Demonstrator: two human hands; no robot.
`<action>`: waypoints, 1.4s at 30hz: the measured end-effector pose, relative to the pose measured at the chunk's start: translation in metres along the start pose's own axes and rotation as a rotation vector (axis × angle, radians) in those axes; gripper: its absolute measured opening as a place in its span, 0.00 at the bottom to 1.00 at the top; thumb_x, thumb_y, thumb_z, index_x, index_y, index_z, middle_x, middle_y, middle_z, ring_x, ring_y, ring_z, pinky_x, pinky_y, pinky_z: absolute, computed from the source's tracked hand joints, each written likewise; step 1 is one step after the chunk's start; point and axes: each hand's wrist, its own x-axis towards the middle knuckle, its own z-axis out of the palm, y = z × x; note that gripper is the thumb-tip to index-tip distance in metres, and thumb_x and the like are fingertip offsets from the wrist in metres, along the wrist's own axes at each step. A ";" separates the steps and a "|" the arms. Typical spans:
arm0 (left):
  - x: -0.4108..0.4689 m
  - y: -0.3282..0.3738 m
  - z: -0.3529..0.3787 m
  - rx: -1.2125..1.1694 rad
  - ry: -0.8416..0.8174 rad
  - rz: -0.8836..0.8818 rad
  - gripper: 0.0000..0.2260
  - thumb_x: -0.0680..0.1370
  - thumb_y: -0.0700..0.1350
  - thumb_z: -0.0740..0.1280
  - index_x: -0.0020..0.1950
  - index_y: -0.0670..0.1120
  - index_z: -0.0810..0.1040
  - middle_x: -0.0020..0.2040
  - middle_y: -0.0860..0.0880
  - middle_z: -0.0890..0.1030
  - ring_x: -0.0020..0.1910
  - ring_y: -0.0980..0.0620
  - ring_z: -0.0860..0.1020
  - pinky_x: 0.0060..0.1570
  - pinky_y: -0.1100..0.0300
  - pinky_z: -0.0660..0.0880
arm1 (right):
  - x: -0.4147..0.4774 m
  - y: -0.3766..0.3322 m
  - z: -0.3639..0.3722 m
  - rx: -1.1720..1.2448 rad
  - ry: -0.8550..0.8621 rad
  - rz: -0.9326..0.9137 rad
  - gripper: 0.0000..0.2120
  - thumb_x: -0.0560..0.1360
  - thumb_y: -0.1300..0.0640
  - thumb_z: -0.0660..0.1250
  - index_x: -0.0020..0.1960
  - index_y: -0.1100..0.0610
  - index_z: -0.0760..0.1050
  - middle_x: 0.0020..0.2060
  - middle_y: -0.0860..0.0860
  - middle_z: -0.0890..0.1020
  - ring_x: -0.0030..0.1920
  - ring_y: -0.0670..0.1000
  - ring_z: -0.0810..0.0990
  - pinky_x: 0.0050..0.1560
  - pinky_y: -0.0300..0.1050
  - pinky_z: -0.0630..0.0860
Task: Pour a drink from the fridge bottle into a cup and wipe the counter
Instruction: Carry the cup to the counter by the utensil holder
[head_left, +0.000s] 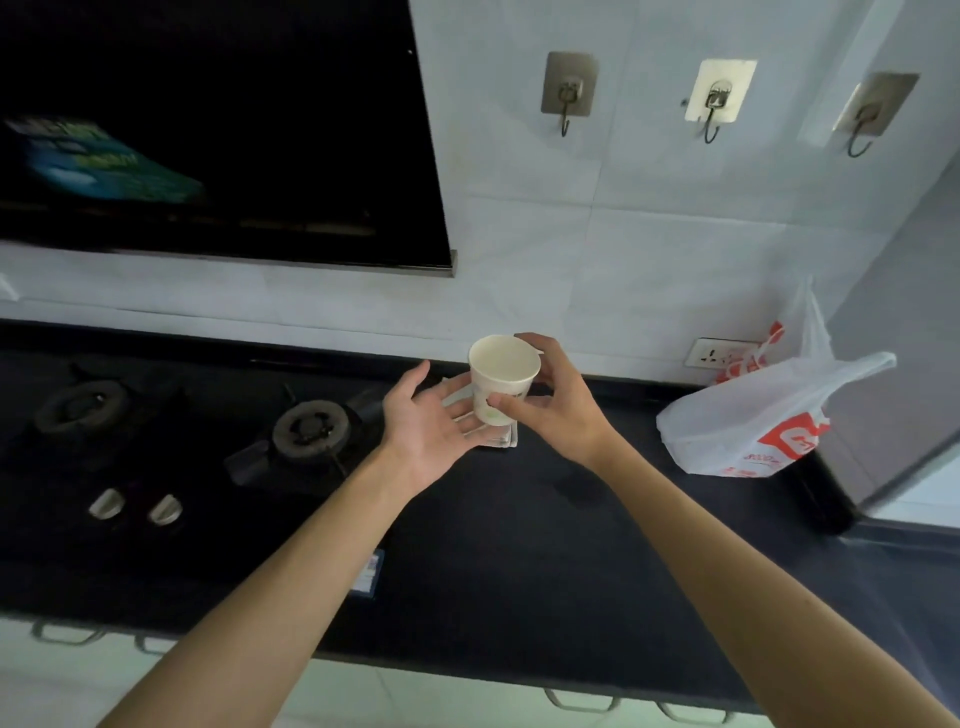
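A white paper cup (503, 378), upright, empty and faintly green-printed on its side, is gripped by the right hand (550, 400) above the black counter (519, 545), towards its back edge. The left hand (428, 421) is held open, palm up, just beside it over folded paper (504, 439).

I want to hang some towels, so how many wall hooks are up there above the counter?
3, in a row on the tiled wall: the left hook, the middle hook, the right hook near the corner. More could lie outside the frame.
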 end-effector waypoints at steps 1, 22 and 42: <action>-0.004 0.006 -0.005 -0.004 0.001 0.008 0.28 0.81 0.58 0.58 0.69 0.37 0.72 0.63 0.31 0.78 0.62 0.31 0.78 0.63 0.36 0.73 | 0.003 -0.003 0.008 0.001 -0.012 -0.004 0.32 0.70 0.55 0.78 0.69 0.48 0.66 0.60 0.43 0.77 0.61 0.48 0.77 0.59 0.53 0.79; -0.193 0.156 -0.174 -0.056 0.203 0.277 0.28 0.81 0.58 0.58 0.71 0.38 0.71 0.65 0.29 0.76 0.64 0.30 0.76 0.68 0.35 0.68 | 0.018 -0.123 0.266 0.054 -0.318 -0.188 0.32 0.70 0.54 0.78 0.69 0.50 0.67 0.62 0.41 0.75 0.62 0.43 0.75 0.59 0.45 0.79; -0.410 0.269 -0.340 -0.073 0.383 0.524 0.29 0.80 0.59 0.58 0.72 0.38 0.68 0.64 0.29 0.77 0.61 0.29 0.78 0.65 0.34 0.70 | -0.021 -0.248 0.532 0.243 -0.605 -0.303 0.30 0.70 0.57 0.78 0.68 0.51 0.69 0.59 0.38 0.77 0.63 0.43 0.76 0.61 0.51 0.79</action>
